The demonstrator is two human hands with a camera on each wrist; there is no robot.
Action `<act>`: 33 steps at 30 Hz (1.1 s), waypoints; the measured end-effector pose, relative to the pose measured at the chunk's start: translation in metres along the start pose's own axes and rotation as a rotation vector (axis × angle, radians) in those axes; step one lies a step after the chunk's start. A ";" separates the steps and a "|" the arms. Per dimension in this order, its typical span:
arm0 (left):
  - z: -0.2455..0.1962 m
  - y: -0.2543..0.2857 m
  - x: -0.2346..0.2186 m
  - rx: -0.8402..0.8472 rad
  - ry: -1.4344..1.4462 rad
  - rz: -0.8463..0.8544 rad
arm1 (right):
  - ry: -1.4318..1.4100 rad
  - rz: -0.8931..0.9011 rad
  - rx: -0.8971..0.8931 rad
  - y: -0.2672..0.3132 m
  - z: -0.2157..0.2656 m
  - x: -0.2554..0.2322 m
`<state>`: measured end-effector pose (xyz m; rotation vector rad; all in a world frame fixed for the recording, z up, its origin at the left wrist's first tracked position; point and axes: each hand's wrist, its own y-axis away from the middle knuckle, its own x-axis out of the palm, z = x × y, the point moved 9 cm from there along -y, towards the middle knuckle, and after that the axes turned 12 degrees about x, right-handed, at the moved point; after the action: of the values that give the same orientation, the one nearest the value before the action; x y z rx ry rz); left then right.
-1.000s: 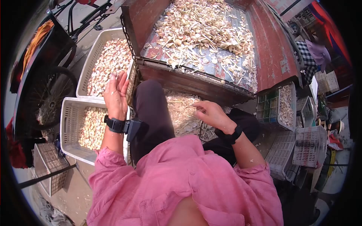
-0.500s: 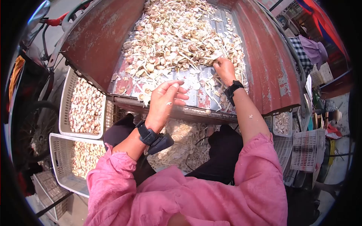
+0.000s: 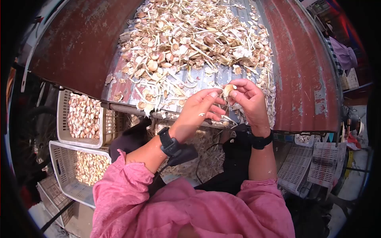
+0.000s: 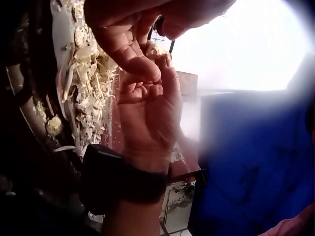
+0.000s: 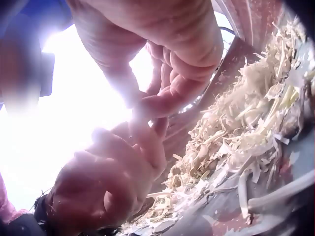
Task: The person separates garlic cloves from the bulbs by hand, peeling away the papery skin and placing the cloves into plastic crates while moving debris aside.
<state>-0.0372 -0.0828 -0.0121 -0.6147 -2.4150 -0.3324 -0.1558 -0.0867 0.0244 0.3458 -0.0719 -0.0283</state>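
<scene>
My right hand (image 3: 254, 105) pinches a pale garlic clove (image 3: 229, 90) between thumb and fingers, over the near edge of the metal cart bed (image 3: 206, 77). Beside it my left hand (image 3: 196, 111) reaches in from the left, fingers loosely extended and thumb and fingertips close by the clove. In the left wrist view the left hand (image 4: 133, 24) looms at the top, its thumb and fingers apart around the clove (image 4: 158, 50). The right wrist view has both hands' fingertips meeting, the clove itself hidden. A heap of garlic skins, stalks and some cloves (image 3: 186, 39) lies ahead.
Red metal side walls (image 3: 303, 79) flank the cart bed. At the left stand two pale plastic crates, one of reddish cloves (image 3: 83, 117) and one of paler peeled ones (image 3: 90, 166). White crates (image 3: 295, 166) are at the right. Straw-like skins litter the ground between the knees.
The body has leaned in toward the cart. The right hand came up from the lap to the heap, then back with a clove. The left hand moved from the crates to meet it.
</scene>
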 end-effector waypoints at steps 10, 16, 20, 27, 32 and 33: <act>-0.007 0.016 0.032 -0.089 0.304 0.053 | 0.274 -0.182 -0.158 0.004 0.021 -0.009; -0.068 0.073 0.097 0.003 0.348 0.434 | 1.079 -0.423 -0.284 -0.094 0.021 -0.052; -0.108 0.101 0.132 0.323 0.318 0.728 | 1.240 -0.272 -0.171 -0.094 0.008 -0.039; -0.118 0.130 0.145 0.271 0.769 0.718 | 1.048 -0.203 -0.013 -0.037 -0.007 -0.030; -0.121 0.123 0.148 0.247 0.802 0.719 | 1.024 -0.164 -0.033 -0.037 -0.005 -0.026; -0.125 0.123 0.151 0.256 0.745 0.801 | 1.030 -0.167 0.001 -0.037 -0.007 -0.026</act>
<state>-0.0182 0.0288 0.1896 -1.0454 -1.3380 0.0899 -0.1816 -0.1183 0.0036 0.3332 0.9764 -0.0127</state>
